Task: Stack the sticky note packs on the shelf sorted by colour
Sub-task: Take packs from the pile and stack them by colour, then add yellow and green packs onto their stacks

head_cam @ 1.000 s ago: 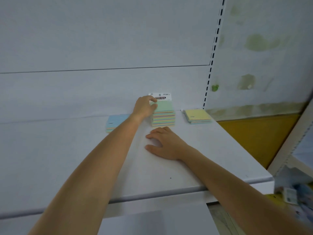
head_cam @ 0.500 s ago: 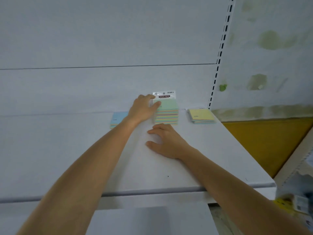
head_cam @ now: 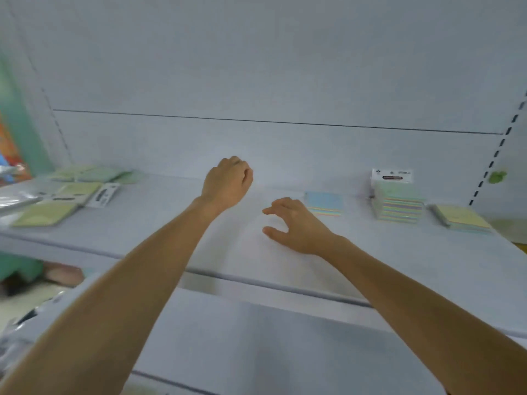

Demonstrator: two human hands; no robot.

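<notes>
Three sorted piles stand on the right of the white shelf [head_cam: 399,260]: a low blue-topped stack [head_cam: 323,203], a taller green-topped stack [head_cam: 397,203] with a white header card, and a low yellow-topped stack [head_cam: 460,220]. At the far left lie several loose green and yellow sticky note packs [head_cam: 68,195], blurred. My left hand [head_cam: 228,183] hovers over the shelf's middle with its fingers curled and nothing in it. My right hand [head_cam: 293,223] rests on the shelf just left of the blue stack, fingers spread, holding nothing.
A white back panel rises behind the shelf, with a slotted upright [head_cam: 496,155] at the right. A lower shelf [head_cam: 256,337] juts out beneath my arms. Clear plastic wrapping [head_cam: 14,201] lies at the far left edge. Coloured goods show blurred at the lower left.
The view has swung left, bringing the loose packs into sight. My left hand left the green stack and moved left, fingers curled. My right hand lifted its fingers slightly.
</notes>
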